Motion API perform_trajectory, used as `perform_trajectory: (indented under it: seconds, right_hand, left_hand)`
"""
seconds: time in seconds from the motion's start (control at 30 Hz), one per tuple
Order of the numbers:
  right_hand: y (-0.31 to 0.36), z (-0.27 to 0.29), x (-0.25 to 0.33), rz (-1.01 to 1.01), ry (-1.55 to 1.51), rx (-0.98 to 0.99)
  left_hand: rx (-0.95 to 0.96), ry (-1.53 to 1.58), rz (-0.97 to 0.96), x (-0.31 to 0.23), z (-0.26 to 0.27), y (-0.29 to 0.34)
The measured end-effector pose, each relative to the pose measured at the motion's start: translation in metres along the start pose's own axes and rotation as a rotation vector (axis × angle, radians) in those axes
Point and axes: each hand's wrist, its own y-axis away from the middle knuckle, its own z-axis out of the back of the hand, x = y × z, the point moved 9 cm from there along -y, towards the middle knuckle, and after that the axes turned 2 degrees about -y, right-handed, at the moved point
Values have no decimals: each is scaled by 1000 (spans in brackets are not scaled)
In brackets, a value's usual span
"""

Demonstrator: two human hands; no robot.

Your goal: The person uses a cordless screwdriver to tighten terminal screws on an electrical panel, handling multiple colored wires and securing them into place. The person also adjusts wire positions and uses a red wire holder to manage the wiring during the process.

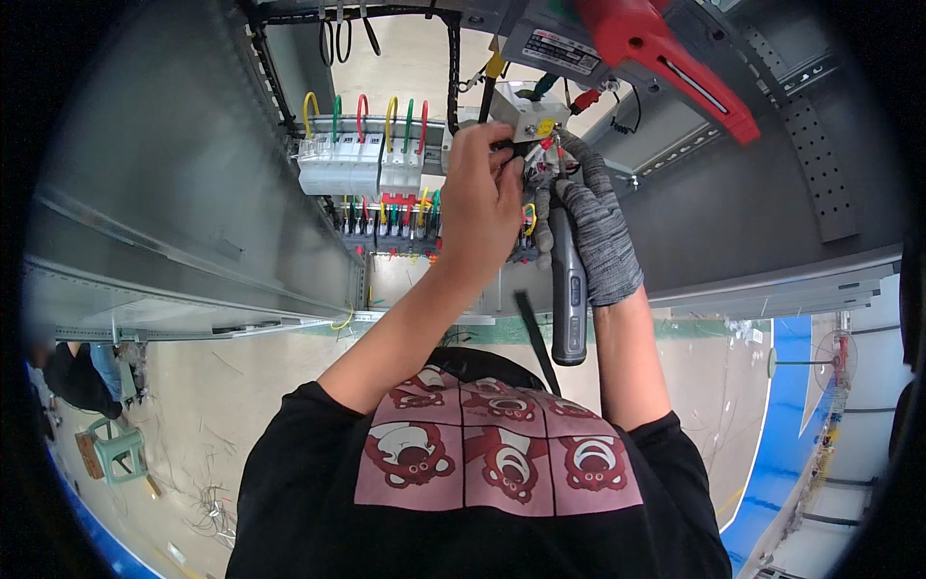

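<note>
My right hand (600, 227), in a grey knit glove, is wrapped round a grey cordless screwdriver (569, 289). The tool stands nearly upright, its tip among small wires with red ends (547, 150) below a white block (529, 114) with a yellow label. From the left, my bare left hand (479, 198) reaches to the same block. Its fingers are bent and closed at the block's lower left; what they grip is hidden behind them. A black cable with a yellow sleeve (495, 66) runs down to the block beside my left fingertips.
White breakers (340, 164) with yellow, green and red wire loops sit left of my hands, above a row of wired terminals (391, 222). A red handle (675, 72) juts out at the upper right. Grey cabinet walls (183, 145) enclose both sides. A green stool (118, 452) stands lower left, near another person.
</note>
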Motion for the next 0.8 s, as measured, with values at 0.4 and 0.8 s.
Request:
perform_trajectory:
  seconds: [0.4, 0.8]
  right_hand:
    - [-5, 10, 10, -225, 54, 151]
    - [3, 22, 17, -334, 215, 202]
  left_hand:
    - [36, 207, 344, 31, -24, 21]
    - [30, 718, 703, 29, -41, 29]
